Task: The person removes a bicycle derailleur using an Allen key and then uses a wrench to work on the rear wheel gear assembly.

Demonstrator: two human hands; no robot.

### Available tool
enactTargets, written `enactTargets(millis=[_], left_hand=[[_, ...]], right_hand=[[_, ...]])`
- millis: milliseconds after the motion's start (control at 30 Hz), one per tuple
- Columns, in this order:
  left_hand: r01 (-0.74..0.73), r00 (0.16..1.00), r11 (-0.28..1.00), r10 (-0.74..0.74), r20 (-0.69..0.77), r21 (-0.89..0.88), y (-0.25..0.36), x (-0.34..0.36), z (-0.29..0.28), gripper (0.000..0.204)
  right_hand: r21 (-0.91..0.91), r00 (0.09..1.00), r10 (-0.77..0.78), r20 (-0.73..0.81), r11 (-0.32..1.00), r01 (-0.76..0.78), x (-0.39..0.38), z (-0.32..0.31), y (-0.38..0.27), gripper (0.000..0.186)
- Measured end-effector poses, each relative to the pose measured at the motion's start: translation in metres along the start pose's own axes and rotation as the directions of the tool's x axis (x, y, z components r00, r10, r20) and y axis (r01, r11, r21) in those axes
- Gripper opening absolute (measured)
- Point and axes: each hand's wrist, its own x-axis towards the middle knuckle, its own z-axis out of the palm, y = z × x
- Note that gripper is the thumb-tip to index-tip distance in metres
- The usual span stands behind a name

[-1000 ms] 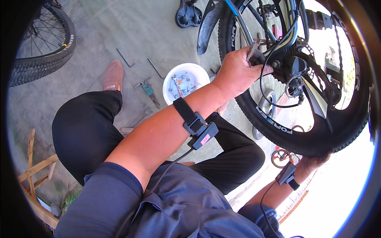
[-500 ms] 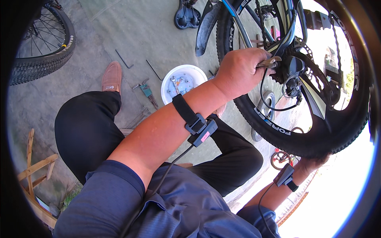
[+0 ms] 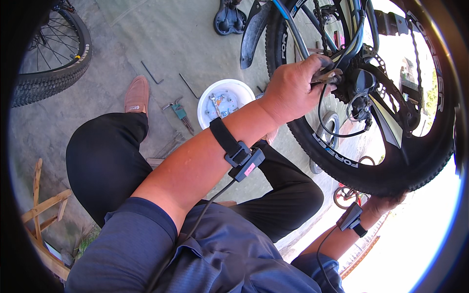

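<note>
My left hand (image 3: pixel 295 90) reaches across to the rear wheel's hub, closed round a metal wrench (image 3: pixel 330 76). The wrench's jaw sits at the hub end, beside the derailleur (image 3: pixel 360 83) and a looping black cable (image 3: pixel 325 119). Most of the wrench's handle is hidden in my fingers. At the lower right, my right hand (image 3: pixel 387 201) is against the underside of the thick black tyre (image 3: pixel 391 181); its fingers are hidden by the tyre and shadow. The bicycle's grey-blue frame (image 3: pixel 293 27) rises beyond my left hand.
A white bucket (image 3: pixel 202 105) holds a wrench and small parts. Near it lie a hex key set (image 3: pixel 179 115) and two loose hex keys (image 3: pixel 188 86). A saddle (image 3: pixel 229 22) lies on the floor at the top. Another bicycle wheel (image 3: pixel 73 63) stands far left, wooden pieces (image 3: pixel 46 207) lower left.
My left hand has turned slightly at the hub, its thumb now higher and the wrench's jaw tilted a little differently. My right hand stays at the tyre.
</note>
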Motion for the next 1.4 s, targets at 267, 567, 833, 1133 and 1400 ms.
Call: enactTargets(millis=[267,567,833,1133,1400], left_hand=[[-0.086,0.996,0.995,0.085,0.022,0.051,-0.001,0.003,-0.002,0.034],[-0.083,0.996,0.994,0.082,0.022,0.065,0.003,0.007,-0.008,0.030],[-0.064,0.998,0.997,0.064,-0.005,0.034,0.000,0.003,-0.005,0.028],[-0.124,0.992,0.991,0.124,-0.018,0.044,-0.002,0.004,-0.002,0.034],[-0.098,0.995,0.990,0.095,0.032,0.101,-0.003,0.004,-0.004,0.033]], right_hand=[[0.018,1.000,0.020,-0.016,1.000,-0.020,-0.008,0.008,-0.002,0.069],[-0.008,1.000,0.011,-0.021,1.000,-0.011,-0.009,0.011,-0.004,0.069],[0.021,0.998,-0.008,0.056,1.000,0.007,0.008,-0.008,0.003,0.073],[-0.024,0.999,-0.035,-0.009,0.999,0.035,-0.006,0.010,-0.001,0.073],[-0.037,1.000,-0.023,0.009,0.999,0.023,0.001,0.003,0.000,0.073]])
